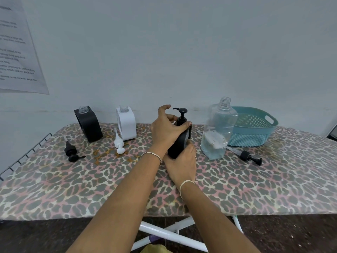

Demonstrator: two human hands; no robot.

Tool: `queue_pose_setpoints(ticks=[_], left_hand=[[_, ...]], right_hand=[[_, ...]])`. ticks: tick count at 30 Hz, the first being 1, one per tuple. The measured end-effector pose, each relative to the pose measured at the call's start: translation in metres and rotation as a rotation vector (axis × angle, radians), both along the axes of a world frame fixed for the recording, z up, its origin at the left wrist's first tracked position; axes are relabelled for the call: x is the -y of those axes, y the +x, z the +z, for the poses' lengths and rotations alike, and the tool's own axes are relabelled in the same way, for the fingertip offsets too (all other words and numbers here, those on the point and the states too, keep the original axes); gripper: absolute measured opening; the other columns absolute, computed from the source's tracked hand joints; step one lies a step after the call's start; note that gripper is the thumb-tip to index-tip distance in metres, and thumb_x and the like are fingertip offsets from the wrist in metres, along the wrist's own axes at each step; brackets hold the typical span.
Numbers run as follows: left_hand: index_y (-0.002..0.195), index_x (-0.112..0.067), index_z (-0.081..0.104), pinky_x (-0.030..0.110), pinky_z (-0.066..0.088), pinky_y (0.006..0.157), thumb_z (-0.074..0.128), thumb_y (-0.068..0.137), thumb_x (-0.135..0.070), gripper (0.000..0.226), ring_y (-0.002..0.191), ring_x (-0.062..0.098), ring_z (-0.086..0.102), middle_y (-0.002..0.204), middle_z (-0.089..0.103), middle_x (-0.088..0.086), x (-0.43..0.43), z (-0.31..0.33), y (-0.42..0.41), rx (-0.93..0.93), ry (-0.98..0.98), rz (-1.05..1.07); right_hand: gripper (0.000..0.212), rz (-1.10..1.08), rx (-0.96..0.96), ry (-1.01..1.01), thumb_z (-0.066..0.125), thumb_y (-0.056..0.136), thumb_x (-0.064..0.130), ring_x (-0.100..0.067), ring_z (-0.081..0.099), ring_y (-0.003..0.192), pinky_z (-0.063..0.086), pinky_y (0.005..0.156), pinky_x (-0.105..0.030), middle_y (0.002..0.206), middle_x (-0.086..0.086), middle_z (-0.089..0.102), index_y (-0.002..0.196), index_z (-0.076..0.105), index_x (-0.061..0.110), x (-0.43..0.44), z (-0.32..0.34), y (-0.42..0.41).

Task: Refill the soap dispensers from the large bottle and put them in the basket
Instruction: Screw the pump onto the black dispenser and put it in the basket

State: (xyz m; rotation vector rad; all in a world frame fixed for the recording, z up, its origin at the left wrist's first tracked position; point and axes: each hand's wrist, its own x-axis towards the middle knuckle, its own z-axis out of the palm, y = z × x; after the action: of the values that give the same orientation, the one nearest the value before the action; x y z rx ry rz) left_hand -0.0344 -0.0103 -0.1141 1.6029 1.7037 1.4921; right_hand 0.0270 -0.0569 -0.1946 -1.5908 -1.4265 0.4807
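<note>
Gripped by both hands: capped black dispenser, tilted, near board centre. Left hand curled over its top shoulder, thumb and forefinger lifted free toward the pump head. Right hand wrapped round its lower end at 6 o'clock. Both closed on the body. Cannot tell whether the base touches the ironing board.

Fill level: cannot tell, casing opaque. Pump seated on the neck; judged filled and being tightened or made ready to move.

At 3 o'clock, just beside: large bottle, upright, uncapped, clear liquid only in the lower part. Its pump flat on the board at 4 o'clock.

At 2 to 3 o'clock, behind the bottle: teal basket. No dispenser visible inside.

At 9 o'clock: white dispenser, upright, neck open, white pump lying in front. Farther along at 9 o'clock: open black dispenser, neck bare, black pump lying at 8 o'clock, apart from it.

Progress, as judged: one of three capped, none in the basket. Left to do: place this one, fill and cap the other two, place both. Supply in the bottle looks low for two refills.
</note>
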Motion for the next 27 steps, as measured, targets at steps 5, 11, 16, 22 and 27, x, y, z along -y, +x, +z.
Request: queue_pose_setpoints(ticks=[5,11,16,22,27], left_hand=[[0.129,-0.037,0.036,0.043,0.05,0.094,0.071,0.064,-0.045,0.074,0.1,0.011,0.063,0.095,0.063,-0.025,-0.001,-0.003,0.0,0.038,-0.05,-0.099],[0.097,-0.029,0.049,0.042,0.052,0.085,0.08,0.059,-0.062,0.06,0.09,0.009,0.061,0.082,0.057,-0.02,0.0,0.0,0.006,-0.052,-0.014,0.087],[0.091,-0.029,0.061,0.028,0.056,0.078,0.082,0.068,-0.039,0.032,0.082,-0.003,0.063,0.083,0.066,-0.018,0.003,-0.001,0.002,-0.022,0.025,0.025],[0.098,-0.028,0.061,0.024,0.05,0.085,0.077,0.071,-0.05,0.037,0.096,0.001,0.059,0.097,0.064,-0.018,0.005,0.002,0.006,-0.079,0.01,-0.01],[0.087,-0.028,0.059,0.019,0.05,0.068,0.083,0.065,-0.048,0.038,0.074,-0.004,0.059,0.078,0.062,-0.019,0.004,0.007,0.006,-0.063,-0.004,0.056]], right_hand=[[0.087,0.002,-0.005,-0.006,0.076,0.068,0.039,-0.022,0.046,0.123,0.044,0.101,-0.041,0.132,-0.004,0.044,0.137,0.03,0.011,0.0,-0.001,0.0],[0.085,0.008,0.004,-0.011,0.075,0.07,0.038,-0.022,0.043,0.126,0.043,0.102,-0.042,0.133,-0.004,0.042,0.137,0.03,0.011,-0.002,-0.002,0.0],[0.085,-0.002,-0.006,0.006,0.076,0.068,0.038,-0.021,0.046,0.122,0.044,0.1,-0.039,0.13,-0.004,0.044,0.135,0.031,0.012,-0.001,-0.001,-0.001],[0.087,0.0,-0.01,-0.007,0.075,0.069,0.04,-0.021,0.044,0.126,0.044,0.102,-0.042,0.134,-0.004,0.043,0.137,0.03,0.011,-0.001,-0.001,-0.001],[0.086,-0.001,-0.025,-0.002,0.074,0.069,0.038,-0.02,0.045,0.125,0.045,0.1,-0.042,0.134,-0.003,0.044,0.137,0.03,0.012,0.0,0.001,-0.002]])
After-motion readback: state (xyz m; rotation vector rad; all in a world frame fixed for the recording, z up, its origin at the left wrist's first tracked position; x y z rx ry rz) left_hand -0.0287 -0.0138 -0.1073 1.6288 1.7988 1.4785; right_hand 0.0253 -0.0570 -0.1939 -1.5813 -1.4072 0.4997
